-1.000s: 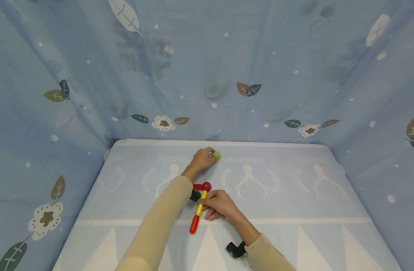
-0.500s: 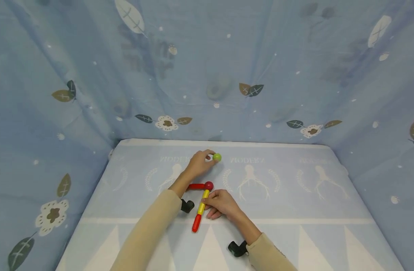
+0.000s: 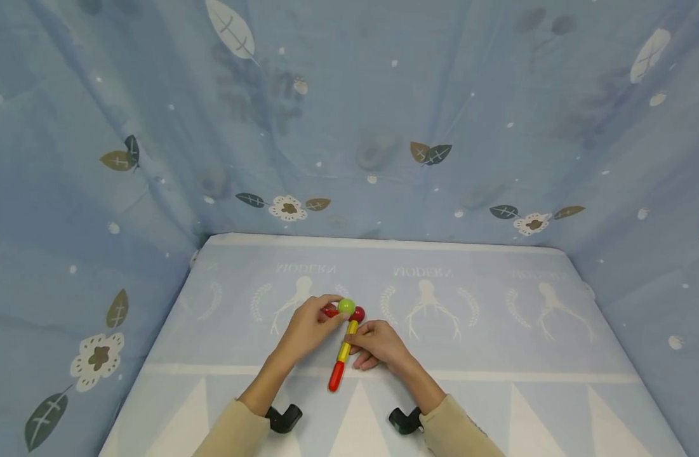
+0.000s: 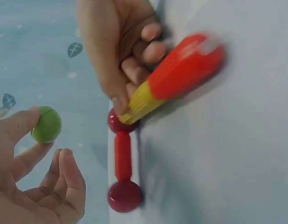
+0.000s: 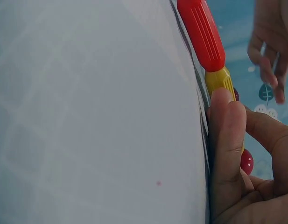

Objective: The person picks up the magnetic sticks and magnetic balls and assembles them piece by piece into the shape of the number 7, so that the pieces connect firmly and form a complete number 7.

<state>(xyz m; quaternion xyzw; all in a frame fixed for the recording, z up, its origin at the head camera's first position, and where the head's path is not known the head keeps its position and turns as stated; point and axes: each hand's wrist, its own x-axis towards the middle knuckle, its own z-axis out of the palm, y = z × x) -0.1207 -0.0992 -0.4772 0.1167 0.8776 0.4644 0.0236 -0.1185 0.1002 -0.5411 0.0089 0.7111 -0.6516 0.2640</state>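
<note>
**Stick-and-ball toy pieces, two hands, patterned table**

Left hand (image 3: pixel 306 327): thumb and forefinger pinching green ball (image 3: pixel 346 306); remaining fingers loosely curled, seen in left wrist view. Ball held off the cloth, at 11 o'clock of the dark red ball (image 3: pixel 358 313), just beside it; touching or not, cannot tell.

Right hand (image 3: pixel 378 343): fingertips pinching yellow-and-red stick (image 3: pixel 343 352) at its yellow section, other fingers curled beneath. Stick lying flat on table cloth (image 3: pixel 498 343), red end toward 6 o'clock, yellow end meeting the dark red ball at 12 o'clock.

Red short stick (image 4: pixel 122 156): joined to that ball, running off toward 9 o'clock, second dark red ball (image 4: pixel 124 196) at its far end, mostly hidden behind left hand in head view.

Black wrist mounts (image 3: pixel 284 419) at 6 o'clock, one per sleeve. Blue leaf-print curtain (image 3: pixel 349 114) behind and at both sides.
</note>
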